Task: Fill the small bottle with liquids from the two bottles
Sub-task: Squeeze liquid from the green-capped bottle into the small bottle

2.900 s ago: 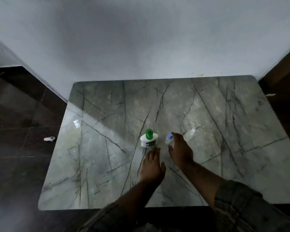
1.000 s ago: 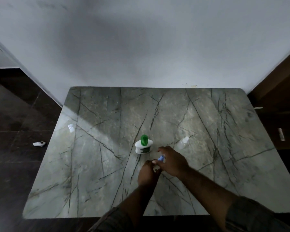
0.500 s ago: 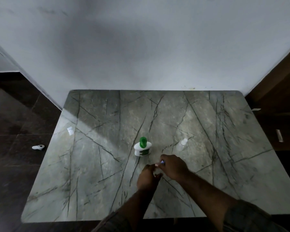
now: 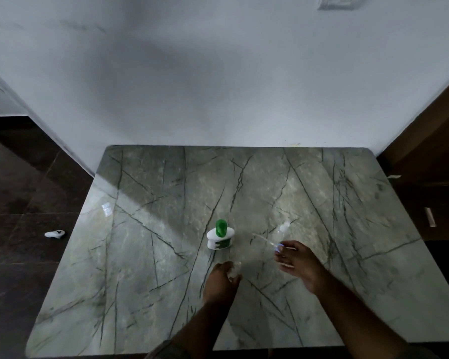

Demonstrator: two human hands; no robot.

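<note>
On the marble table (image 4: 145, 268), my left hand (image 4: 219, 281) grips a small clear bottle (image 4: 234, 271), most of it hidden by my fingers. My right hand (image 4: 297, 263) is off to its right, apart from it. It pinches a blue cap (image 4: 279, 246), from which a thin clear tube (image 4: 262, 238) sticks out to the upper left. A white bottle with a green cap (image 4: 219, 237) stands just beyond my left hand. A clear bottle (image 4: 283, 228) stands beyond my right hand.
The table's far edge meets a white wall (image 4: 218, 86). Dark wooden furniture (image 4: 430, 156) stands to the right. On the dark floor at the left lies a small white object (image 4: 55, 233).
My right hand has moved right, away from my left hand, taking the blue cap and its tube off the small bottle. My left hand still holds the bottle in place.
</note>
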